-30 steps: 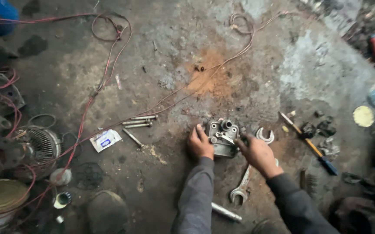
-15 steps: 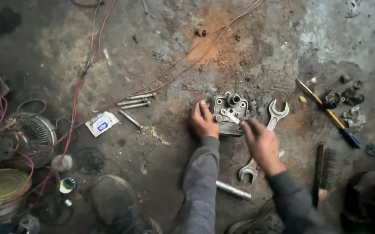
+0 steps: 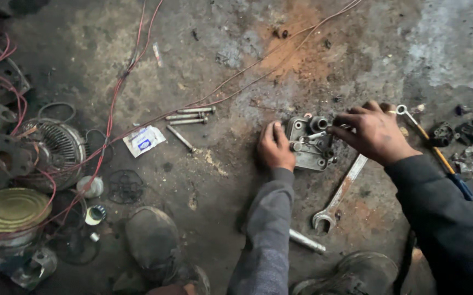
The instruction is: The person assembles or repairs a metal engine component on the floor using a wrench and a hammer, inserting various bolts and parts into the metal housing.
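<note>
Right hand [image 3: 376, 134]: grip pinched together on a small fitting atop the grey metal housing [image 3: 310, 145]. Left hand [image 3: 275, 146]: grip flat and apart, pressed to the housing's left side, steadying it on the floor. Housing lies between both grips, touching each. Judged partway: bolts [image 3: 190, 116] lie loose, well left of the left grip; open-end wrench [image 3: 337, 194] lies untouched just below the right grip.

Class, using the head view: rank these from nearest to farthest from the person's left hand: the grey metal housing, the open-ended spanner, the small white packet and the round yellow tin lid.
1. Grey metal housing: touching the left hand, on its right.
2. Open-ended spanner: lower right, beyond the housing.
3. Small white packet: off to the left.
4. Round yellow tin lid: far left edge.
</note>
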